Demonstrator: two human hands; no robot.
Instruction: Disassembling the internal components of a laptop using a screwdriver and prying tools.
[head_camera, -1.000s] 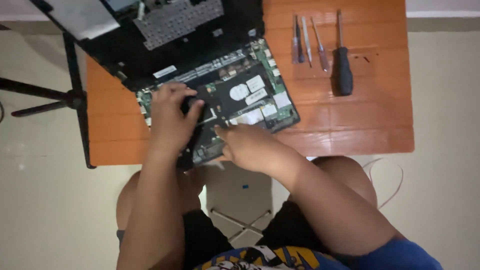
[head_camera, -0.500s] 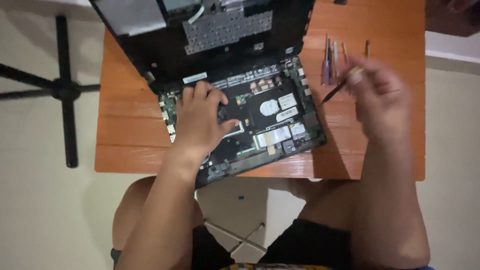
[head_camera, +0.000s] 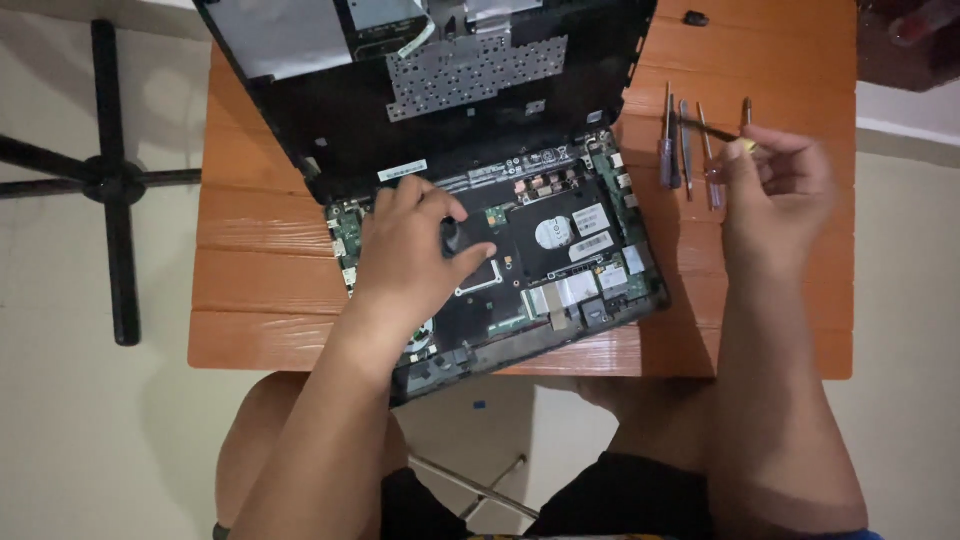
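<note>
An opened black laptop (head_camera: 570, 240) lies on an orange wooden table (head_camera: 260, 290), its green circuit board and metal parts bare. My left hand (head_camera: 415, 255) rests palm down on the left part of the board, fingers bent around a small dark part. My right hand (head_camera: 775, 190) hovers over the table's right side, shut on a thin screwdriver (head_camera: 712, 130) whose dark shaft points left. Just under and left of it several loose screwdrivers (head_camera: 670, 150) lie side by side.
The laptop's detached upper casing (head_camera: 430, 90), with a perforated metal plate, leans at the back of the table. A small black piece (head_camera: 697, 18) lies at the far right corner. A black star-shaped stand base (head_camera: 110, 180) sits on the floor at left. My knees are under the table's front edge.
My right hand left the laptop, swung right to the row of screwdrivers and now holds a thin one. My left hand stayed on the board.
</note>
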